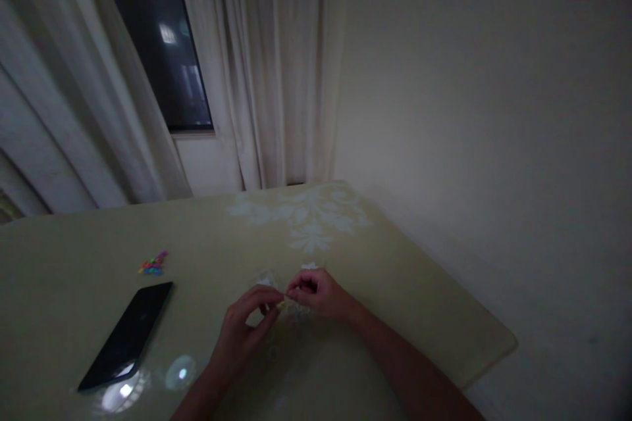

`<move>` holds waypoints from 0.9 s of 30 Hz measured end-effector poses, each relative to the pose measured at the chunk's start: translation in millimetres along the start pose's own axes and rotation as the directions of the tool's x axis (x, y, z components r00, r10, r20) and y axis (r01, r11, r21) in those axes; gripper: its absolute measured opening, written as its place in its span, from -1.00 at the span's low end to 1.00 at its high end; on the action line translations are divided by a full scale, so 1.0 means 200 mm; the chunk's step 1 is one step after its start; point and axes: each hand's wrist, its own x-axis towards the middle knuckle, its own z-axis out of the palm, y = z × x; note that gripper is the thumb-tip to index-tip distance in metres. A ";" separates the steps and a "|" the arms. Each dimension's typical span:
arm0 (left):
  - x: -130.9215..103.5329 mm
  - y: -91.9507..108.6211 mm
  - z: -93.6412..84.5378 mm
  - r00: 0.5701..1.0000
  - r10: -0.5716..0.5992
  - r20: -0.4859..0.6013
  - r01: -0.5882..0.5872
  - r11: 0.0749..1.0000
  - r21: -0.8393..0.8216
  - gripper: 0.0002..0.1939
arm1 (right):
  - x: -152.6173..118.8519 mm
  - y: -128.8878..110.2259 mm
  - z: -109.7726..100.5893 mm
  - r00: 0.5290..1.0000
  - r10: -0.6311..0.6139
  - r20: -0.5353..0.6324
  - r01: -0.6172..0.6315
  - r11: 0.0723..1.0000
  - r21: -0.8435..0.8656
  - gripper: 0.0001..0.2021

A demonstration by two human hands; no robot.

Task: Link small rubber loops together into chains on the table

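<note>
Near the middle of the table, my left hand [247, 321] has its thumb and fingers pinched together at a small pale yellowish thing [281, 304], too small and dim to name. My right hand [318, 293] is closed in a pinch right beside it, its fingertips almost touching those of my left hand; what it holds is hidden. Small whitish pieces [299, 310] show below the fingertips. A clear, crinkled thing, perhaps plastic [265, 277], lies just behind my left hand.
A black phone or tablet [128, 335] lies at the left on the glossy table [207, 243]. Behind it sits a small pile of brightly coloured pieces [153, 264]. Curtains [276, 66] and a dark window [162, 39] stand beyond the table; a plain wall [469, 112] borders its right edge.
</note>
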 end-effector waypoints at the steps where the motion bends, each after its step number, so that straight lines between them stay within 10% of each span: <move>1: 0.00 0.00 0.00 1.000 -0.008 -0.027 0.008 1.000 0.013 -0.89 | 0.01 0.00 -0.02 0.998 -0.020 -0.053 0.016 0.997 -0.074 -0.74; 9: -0.02 0.00 -0.02 0.992 -0.087 -0.093 0.094 0.993 0.072 -0.88 | 0.02 0.05 -0.06 0.999 -0.052 0.007 0.046 0.791 -0.610 -0.92; 27: 0.02 -0.23 -0.12 0.959 -0.162 -0.233 0.235 0.913 0.334 -0.78 | -0.01 0.00 -0.03 0.988 -0.037 0.149 0.132 0.699 -0.703 -0.87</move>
